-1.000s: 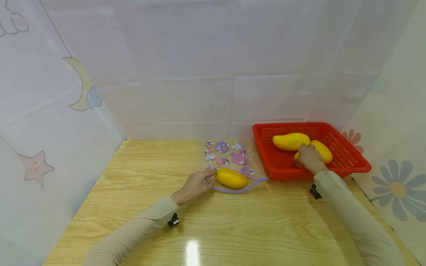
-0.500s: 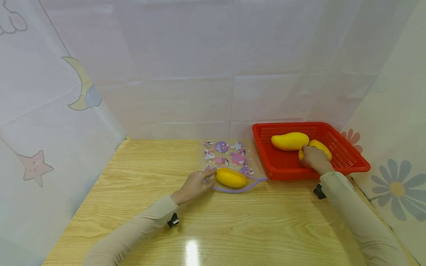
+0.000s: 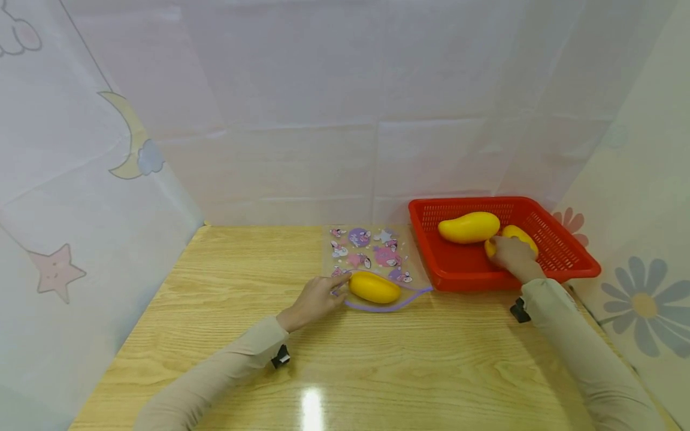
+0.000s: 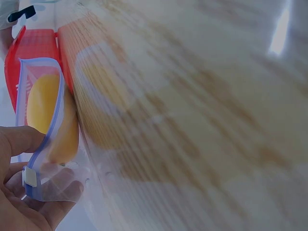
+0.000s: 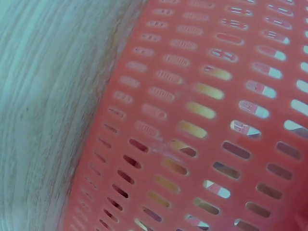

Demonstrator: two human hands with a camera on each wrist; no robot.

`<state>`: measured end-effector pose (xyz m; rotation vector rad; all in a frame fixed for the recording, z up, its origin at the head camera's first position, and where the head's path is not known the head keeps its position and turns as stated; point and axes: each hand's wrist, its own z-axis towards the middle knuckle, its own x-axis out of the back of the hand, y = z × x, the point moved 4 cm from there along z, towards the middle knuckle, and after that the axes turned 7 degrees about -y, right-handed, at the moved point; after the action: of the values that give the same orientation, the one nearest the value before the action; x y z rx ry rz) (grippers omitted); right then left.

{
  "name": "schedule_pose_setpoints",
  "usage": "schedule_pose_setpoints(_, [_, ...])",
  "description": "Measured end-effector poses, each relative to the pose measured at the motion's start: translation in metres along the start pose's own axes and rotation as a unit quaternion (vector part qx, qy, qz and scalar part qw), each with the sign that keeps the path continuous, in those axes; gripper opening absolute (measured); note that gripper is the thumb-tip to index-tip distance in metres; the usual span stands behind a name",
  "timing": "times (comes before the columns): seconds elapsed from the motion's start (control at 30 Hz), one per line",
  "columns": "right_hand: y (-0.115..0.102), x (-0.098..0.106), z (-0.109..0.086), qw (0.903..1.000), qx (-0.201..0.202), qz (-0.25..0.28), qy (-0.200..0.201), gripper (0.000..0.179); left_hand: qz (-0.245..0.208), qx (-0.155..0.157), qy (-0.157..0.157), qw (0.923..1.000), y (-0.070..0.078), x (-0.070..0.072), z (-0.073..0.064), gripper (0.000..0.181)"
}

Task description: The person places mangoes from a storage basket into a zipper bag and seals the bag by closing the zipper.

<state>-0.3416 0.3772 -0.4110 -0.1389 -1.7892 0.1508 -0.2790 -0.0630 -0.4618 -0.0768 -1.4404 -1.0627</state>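
Observation:
A yellow mango (image 3: 374, 288) lies at the mouth of a clear zip bag (image 3: 358, 240) printed with pink and purple figures. My left hand (image 3: 317, 300) holds the left end of the bag's purple zip edge. The left wrist view shows the thumb (image 4: 24, 140) on the zip, near its white slider (image 4: 30, 177), with fingers behind the film. Inside the red basket (image 3: 447, 281), my right hand (image 3: 514, 258) grips a mango (image 3: 489, 247), largely hidden under it. More yellow (image 3: 520, 234) shows behind the hand; whether it belongs to another mango I cannot tell.
Another mango (image 3: 470, 227) lies in the basket's back left. The slotted basket wall (image 5: 192, 110) fills most of the right wrist view and hides the right hand there. A pale cloth wall (image 3: 291, 179) stands behind the wooden table (image 3: 242, 263).
My right hand has shifted slightly right and back inside the basket, and the yellow at its fingertips moved with it. My left hand, the bag and its mango look still.

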Motion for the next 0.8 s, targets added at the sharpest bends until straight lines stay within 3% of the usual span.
schedule_pose_setpoints(0.3, [0.001,0.003,-0.001,1.0,0.007,0.001,0.005,0.047,0.007,0.002,-0.001,1.0,0.0,0.001,0.0,0.05])
schedule_pose_setpoints(0.5, [0.003,0.005,0.0,0.9993,0.006,0.017,0.034,0.049,0.006,-0.001,0.0,1.0,-0.001,0.0,0.0,0.05])
schedule_pose_setpoints(0.8, [0.011,0.003,0.002,0.9966,-0.034,0.05,0.057,0.053,0.007,-0.001,0.0,1.0,-0.003,-0.002,0.001,0.05])
